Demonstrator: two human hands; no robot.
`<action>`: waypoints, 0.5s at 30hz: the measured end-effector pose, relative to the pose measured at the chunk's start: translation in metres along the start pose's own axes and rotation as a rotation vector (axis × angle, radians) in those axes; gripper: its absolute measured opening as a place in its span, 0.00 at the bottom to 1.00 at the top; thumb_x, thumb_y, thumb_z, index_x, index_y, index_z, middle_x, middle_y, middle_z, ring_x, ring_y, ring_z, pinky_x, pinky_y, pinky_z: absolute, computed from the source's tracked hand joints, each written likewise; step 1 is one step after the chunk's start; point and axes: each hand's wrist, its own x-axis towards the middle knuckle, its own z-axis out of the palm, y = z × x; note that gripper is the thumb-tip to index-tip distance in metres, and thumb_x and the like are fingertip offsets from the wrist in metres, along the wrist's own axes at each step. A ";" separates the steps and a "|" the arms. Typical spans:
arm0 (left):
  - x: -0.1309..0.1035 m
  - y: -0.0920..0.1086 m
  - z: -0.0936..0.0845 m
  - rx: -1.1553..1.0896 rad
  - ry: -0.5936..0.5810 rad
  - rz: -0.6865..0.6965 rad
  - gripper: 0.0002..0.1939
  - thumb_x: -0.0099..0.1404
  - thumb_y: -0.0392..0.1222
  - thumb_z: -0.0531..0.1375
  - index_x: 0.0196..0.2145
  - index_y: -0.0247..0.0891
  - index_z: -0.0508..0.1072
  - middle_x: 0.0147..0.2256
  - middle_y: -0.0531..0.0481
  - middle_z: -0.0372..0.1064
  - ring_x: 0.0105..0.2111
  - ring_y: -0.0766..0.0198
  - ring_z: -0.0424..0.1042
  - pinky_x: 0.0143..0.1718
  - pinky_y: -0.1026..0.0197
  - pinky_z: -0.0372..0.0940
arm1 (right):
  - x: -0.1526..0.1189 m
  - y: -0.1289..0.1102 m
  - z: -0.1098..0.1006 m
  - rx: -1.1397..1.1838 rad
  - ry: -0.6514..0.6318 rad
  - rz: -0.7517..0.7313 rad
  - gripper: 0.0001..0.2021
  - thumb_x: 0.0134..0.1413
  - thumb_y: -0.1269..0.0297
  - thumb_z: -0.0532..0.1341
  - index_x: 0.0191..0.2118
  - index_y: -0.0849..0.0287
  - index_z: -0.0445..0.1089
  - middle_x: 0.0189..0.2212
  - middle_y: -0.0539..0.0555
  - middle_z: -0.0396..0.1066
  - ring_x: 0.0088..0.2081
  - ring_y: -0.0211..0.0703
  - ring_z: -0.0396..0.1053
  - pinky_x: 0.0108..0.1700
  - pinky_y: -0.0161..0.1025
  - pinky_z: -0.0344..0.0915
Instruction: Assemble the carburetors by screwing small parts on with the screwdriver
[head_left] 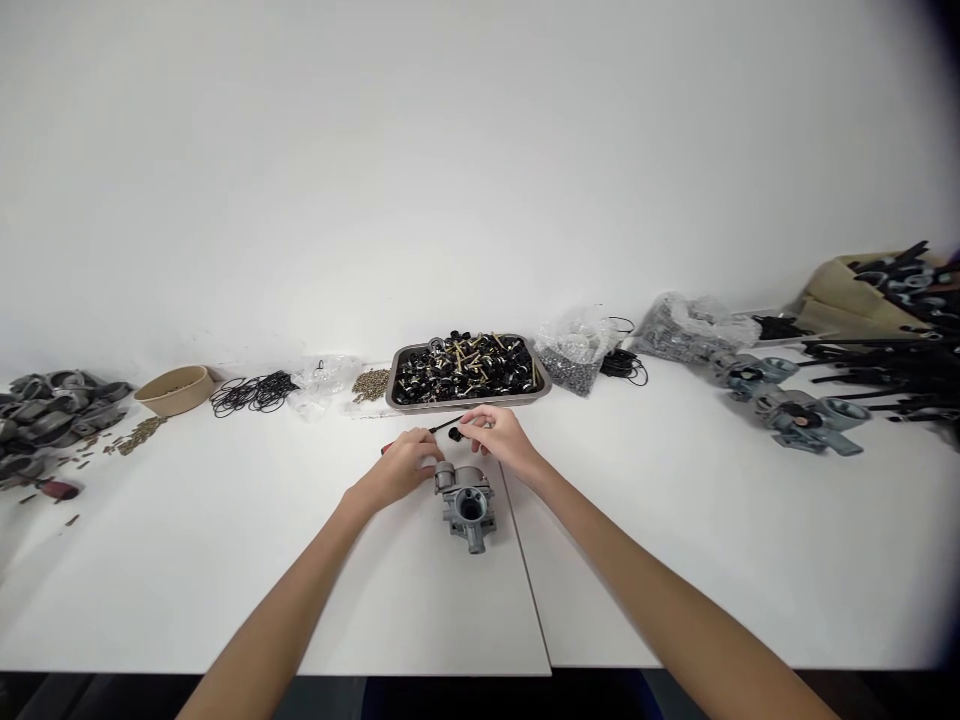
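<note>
Single head-worn view, facing forward, down over table (405,620).

Here's the bare left forearm (300,590) and bare right forearm (637,555), slanting inward from below! The bare left hand (407,461) curls, knuckles up; the bare right hand (501,440) points leftward, thumb and forefinger nearly together.

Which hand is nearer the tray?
Right: the right hand is just short of the tray; the left hand is farther back, by the gray metal part.
</note>
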 end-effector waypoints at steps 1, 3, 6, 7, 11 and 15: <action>0.000 0.000 0.000 -0.010 -0.004 0.001 0.11 0.61 0.31 0.54 0.36 0.38 0.75 0.40 0.42 0.66 0.43 0.54 0.66 0.41 0.56 0.62 | 0.000 -0.001 0.000 0.006 -0.005 0.002 0.08 0.45 0.63 0.66 0.32 0.61 0.72 0.21 0.49 0.68 0.21 0.36 0.67 0.21 0.31 0.60; 0.000 0.001 -0.001 -0.022 -0.021 -0.005 0.09 0.61 0.32 0.53 0.33 0.37 0.73 0.39 0.43 0.66 0.40 0.56 0.66 0.38 0.57 0.62 | -0.001 -0.001 0.000 0.021 -0.019 0.007 0.08 0.46 0.63 0.66 0.32 0.61 0.73 0.22 0.50 0.69 0.22 0.36 0.67 0.21 0.31 0.61; -0.001 0.005 -0.004 -0.032 -0.045 -0.045 0.07 0.60 0.32 0.53 0.30 0.38 0.70 0.35 0.45 0.67 0.35 0.59 0.66 0.33 0.60 0.59 | -0.003 -0.003 0.000 0.036 -0.036 0.011 0.08 0.46 0.62 0.66 0.32 0.61 0.73 0.23 0.51 0.69 0.22 0.36 0.67 0.21 0.30 0.61; -0.001 0.006 -0.005 -0.031 -0.048 -0.064 0.07 0.60 0.32 0.52 0.29 0.38 0.69 0.33 0.47 0.67 0.33 0.60 0.65 0.32 0.61 0.58 | -0.003 -0.003 0.000 0.040 -0.038 0.012 0.08 0.46 0.62 0.67 0.32 0.61 0.73 0.23 0.51 0.69 0.22 0.36 0.67 0.21 0.30 0.61; -0.003 0.007 -0.008 -0.024 -0.054 -0.098 0.07 0.63 0.34 0.52 0.31 0.39 0.68 0.29 0.49 0.66 0.29 0.62 0.63 0.30 0.61 0.56 | -0.005 -0.004 0.001 0.052 -0.043 0.025 0.08 0.46 0.63 0.66 0.32 0.61 0.73 0.23 0.50 0.69 0.22 0.35 0.67 0.21 0.30 0.61; -0.006 0.004 -0.008 0.035 -0.061 -0.124 0.14 0.60 0.31 0.51 0.42 0.39 0.67 0.29 0.50 0.64 0.29 0.60 0.63 0.30 0.61 0.55 | -0.004 -0.003 0.003 0.065 -0.064 0.050 0.07 0.46 0.63 0.66 0.32 0.61 0.72 0.22 0.49 0.68 0.21 0.35 0.66 0.21 0.30 0.60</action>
